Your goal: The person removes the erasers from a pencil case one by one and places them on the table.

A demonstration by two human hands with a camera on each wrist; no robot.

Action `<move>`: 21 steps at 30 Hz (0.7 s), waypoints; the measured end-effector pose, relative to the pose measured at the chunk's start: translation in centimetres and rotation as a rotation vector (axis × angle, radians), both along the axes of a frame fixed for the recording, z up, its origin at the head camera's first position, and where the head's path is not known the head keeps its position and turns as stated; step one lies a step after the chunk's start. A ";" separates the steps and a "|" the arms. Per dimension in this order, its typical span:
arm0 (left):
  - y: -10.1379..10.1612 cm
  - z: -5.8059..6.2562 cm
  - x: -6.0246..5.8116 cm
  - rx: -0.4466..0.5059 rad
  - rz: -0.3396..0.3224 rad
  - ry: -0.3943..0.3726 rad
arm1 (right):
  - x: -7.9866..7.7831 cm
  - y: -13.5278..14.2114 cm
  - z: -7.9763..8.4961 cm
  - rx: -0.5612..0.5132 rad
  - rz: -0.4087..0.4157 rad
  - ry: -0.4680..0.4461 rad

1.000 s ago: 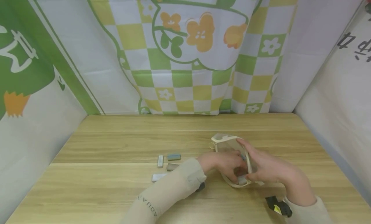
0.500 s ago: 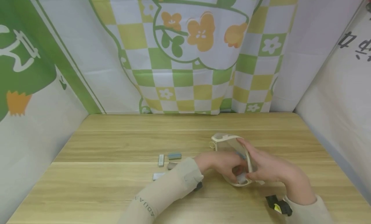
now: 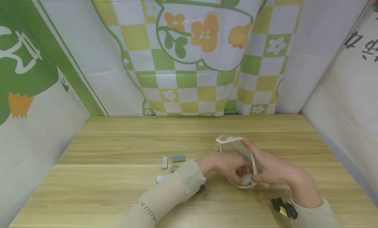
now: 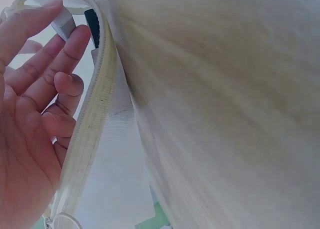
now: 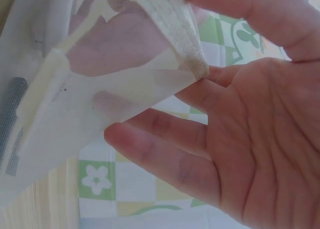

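One pouch (image 3: 232, 146), left fingers (image 4: 78, 44) pinching white block (image 4: 64, 24)

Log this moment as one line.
left hand: reaching into pouch, pinching whitish block | right hand: holding pouch, right side | table: four small pieces, left of pouch

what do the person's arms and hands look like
The left hand and right hand are ungloved. The left sleeve is beige with dark lettering; the right sleeve is beige too. A black piece shows by each wrist, the right one with a yellow patch.
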State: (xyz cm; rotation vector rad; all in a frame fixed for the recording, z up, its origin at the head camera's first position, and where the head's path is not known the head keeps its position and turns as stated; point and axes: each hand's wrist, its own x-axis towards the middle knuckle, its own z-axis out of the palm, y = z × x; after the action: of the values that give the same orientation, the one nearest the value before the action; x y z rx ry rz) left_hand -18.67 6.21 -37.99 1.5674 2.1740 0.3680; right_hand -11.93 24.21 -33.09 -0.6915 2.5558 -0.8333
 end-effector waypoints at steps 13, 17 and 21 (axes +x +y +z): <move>-0.9 0.4 0.1 0.070 0.014 -0.011 | 0.0 0.0 0.0 0.020 0.003 0.050; -1.2 0.5 0.2 0.083 0.016 -0.027 | 0.0 0.0 0.0 0.016 0.002 0.046; -1.5 0.8 0.3 0.099 0.010 -0.036 | 0.1 0.0 0.1 0.007 0.001 0.035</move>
State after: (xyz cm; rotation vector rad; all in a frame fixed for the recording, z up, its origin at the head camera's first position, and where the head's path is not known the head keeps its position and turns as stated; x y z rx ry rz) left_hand -18.34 4.73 -37.22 1.5896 2.1668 0.5112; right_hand -11.87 24.22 -33.02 -0.7115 2.5882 -0.8191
